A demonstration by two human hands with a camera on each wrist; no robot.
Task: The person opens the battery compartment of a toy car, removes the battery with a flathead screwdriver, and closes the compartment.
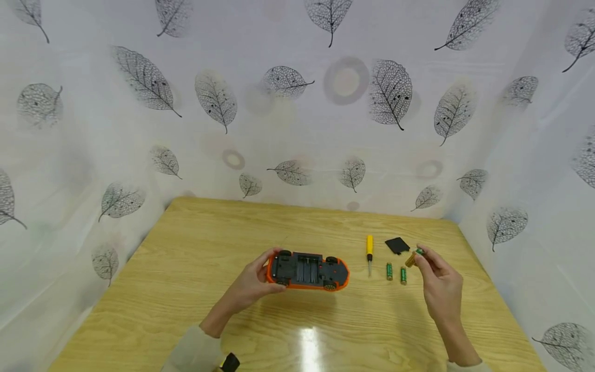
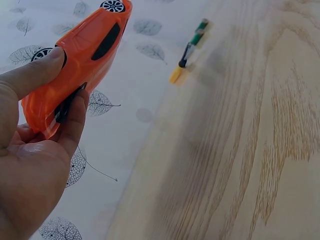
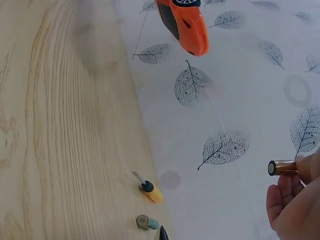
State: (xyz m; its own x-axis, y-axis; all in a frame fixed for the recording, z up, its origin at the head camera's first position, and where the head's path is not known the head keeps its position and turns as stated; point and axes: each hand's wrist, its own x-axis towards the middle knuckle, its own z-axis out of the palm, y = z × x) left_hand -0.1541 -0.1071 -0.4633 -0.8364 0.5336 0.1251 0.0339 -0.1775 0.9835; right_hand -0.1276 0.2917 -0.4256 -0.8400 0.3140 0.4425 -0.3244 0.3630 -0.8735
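Note:
My left hand (image 1: 253,281) grips the rear or front end of an orange toy car (image 1: 343,274), held above the table. The car's dark underside (image 1: 288,267) faces up toward the head camera, with an open battery compartment (image 1: 308,269) in its middle. In the left wrist view the thumb lies beside a wheel (image 2: 113,6) of the car's orange side. Off to the right, my right hand (image 1: 443,289) pinches a green-and-gold battery (image 1: 411,260) between thumb and fingers; its flat end (image 3: 272,168) shows in the right wrist view. Two similar batteries, one nearer the screwdriver (image 1: 389,271) and one nearer the hand (image 1: 403,275), lie on the table.
A yellow-handled screwdriver (image 1: 369,248) lies left of the batteries. Behind them is a black battery cover (image 1: 397,245). The wooden table (image 1: 186,248) is enclosed by white sheets (image 1: 279,134) printed with leaves.

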